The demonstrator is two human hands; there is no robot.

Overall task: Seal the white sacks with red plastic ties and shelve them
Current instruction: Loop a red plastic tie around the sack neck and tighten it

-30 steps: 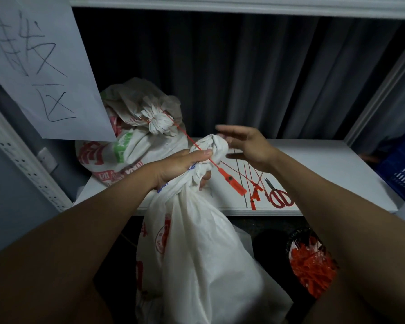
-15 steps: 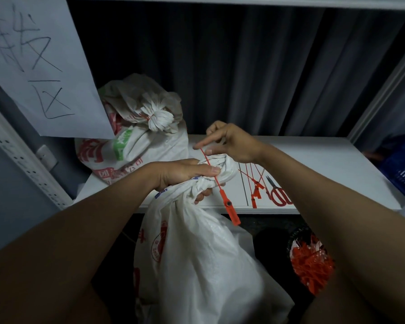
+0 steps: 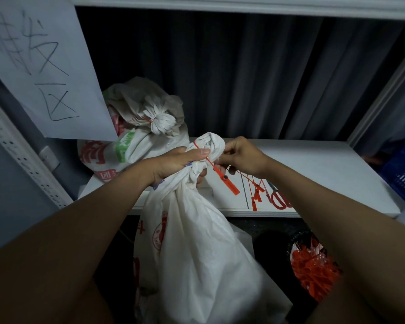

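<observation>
White sack (image 3: 197,253), centre to lower centre of frame, hangs in front of the white shelf (image 3: 313,164); its neck is gathered into a bunch at mid-frame. Red plastic tie (image 3: 216,170) is looped round the neck, its thin strap over the bunch and its flat tag end slanting down to the right.

Left hand (image 3: 175,166): closed tight round the sack neck, thumb pressed across the top, just beside the strap.
Right hand (image 3: 240,155): fingers curled, pinching at the tie just right of the bunch; exact contact point hidden by the fingers.

On the shelf, left of centre: second sack (image 3: 136,141) with red and green print, lying down, neck already bound with a red tie. Right of the hands, on the shelf: loose red ties (image 3: 255,195) and red-handled scissors (image 3: 281,199), partly hidden by the right forearm.

Lower right, below the shelf: dark container of red ties (image 3: 313,270).
Upper left: paper sheet (image 3: 45,66) with handwritten characters.
</observation>
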